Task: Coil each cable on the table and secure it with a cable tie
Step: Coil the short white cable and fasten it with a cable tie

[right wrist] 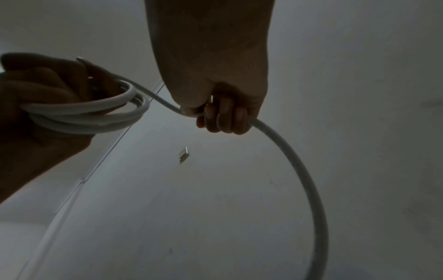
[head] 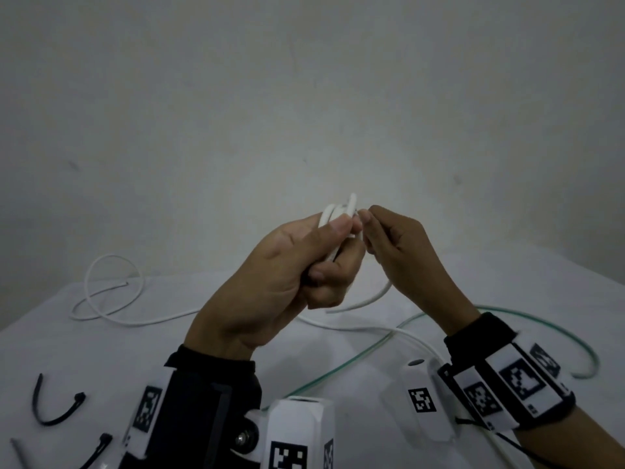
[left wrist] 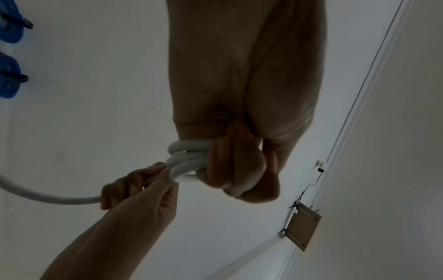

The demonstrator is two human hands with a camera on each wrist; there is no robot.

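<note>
Coiling is the step in hand: your left hand [head: 291, 265] clenches several finished loops of the white cable [left wrist: 189, 161], raised above the table [head: 507, 282]. Your right hand [head: 402, 252], just beside the coil, grips the free run. Feed the remaining slack, trailing across the table left of the coil, then fetch a black cable tie [head: 55, 406] lying near your left wrist.

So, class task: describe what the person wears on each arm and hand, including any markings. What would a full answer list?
Both hands, left hand and right hand, are bare: no gloves or rings visible. Each wrist carries a black band with white panels printed with black square-pattern markers, plus a white camera housing bearing similar markers. A thin black cord trails from the right wrist.
</note>
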